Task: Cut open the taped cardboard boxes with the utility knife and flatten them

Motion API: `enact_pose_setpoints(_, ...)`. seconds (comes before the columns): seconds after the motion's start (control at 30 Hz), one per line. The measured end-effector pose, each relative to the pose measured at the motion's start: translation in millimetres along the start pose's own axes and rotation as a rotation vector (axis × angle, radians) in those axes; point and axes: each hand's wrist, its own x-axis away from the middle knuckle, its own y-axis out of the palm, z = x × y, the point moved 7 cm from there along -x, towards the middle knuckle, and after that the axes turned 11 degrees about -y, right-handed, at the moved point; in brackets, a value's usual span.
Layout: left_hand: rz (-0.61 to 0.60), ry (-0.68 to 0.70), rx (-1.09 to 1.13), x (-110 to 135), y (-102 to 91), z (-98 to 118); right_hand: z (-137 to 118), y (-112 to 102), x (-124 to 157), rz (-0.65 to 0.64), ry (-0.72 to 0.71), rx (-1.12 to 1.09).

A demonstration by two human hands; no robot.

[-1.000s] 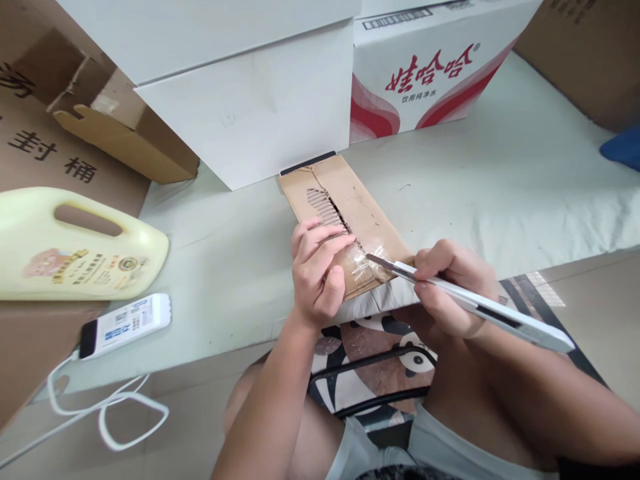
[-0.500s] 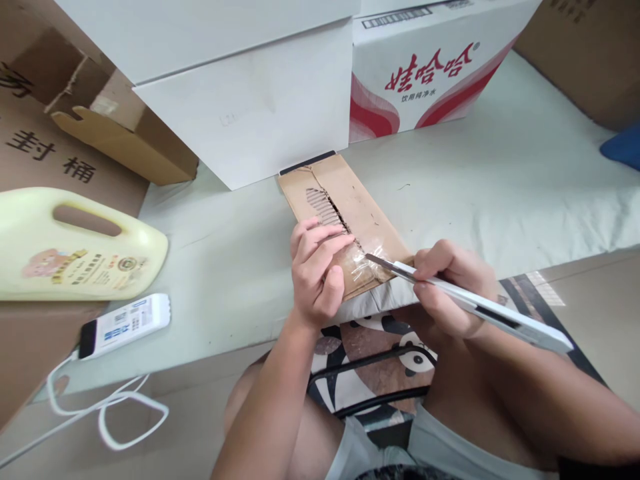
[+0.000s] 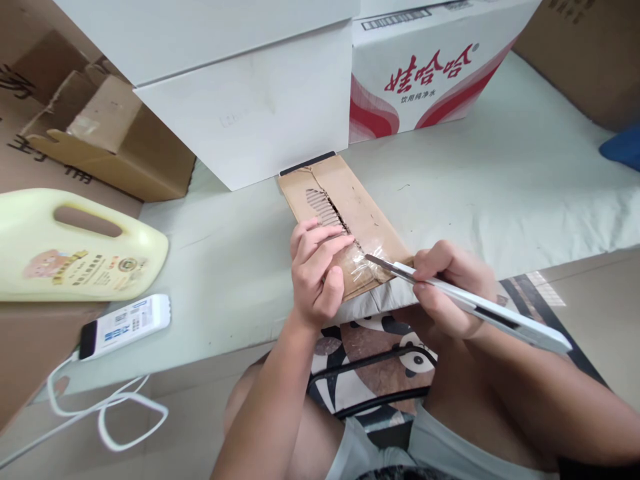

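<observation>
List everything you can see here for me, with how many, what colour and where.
cardboard piece: one, brown, torn and taped, at the table's near edge
utility knife: one, white, blade tip at the cardboard's taped end
boxes: two, white, stacked behind the cardboard
carton: one, white and red, back right
brown boxes: at least two, far left
jug: one, pale yellow, lying at left
charger pack: one, white, with white cable, near left
table: one, pale cover
blue thing: one, right edge, unclear
left hand: pressing the cardboard
right hand: gripping the knife
</observation>
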Motion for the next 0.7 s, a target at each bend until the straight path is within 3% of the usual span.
enact_pose_setpoints(0.7, -0.008, 0.007, -0.021, -0.5, -0.1, 0.6, 2.2, 0.3, 1.7, -0.001, -0.013, 0.007)
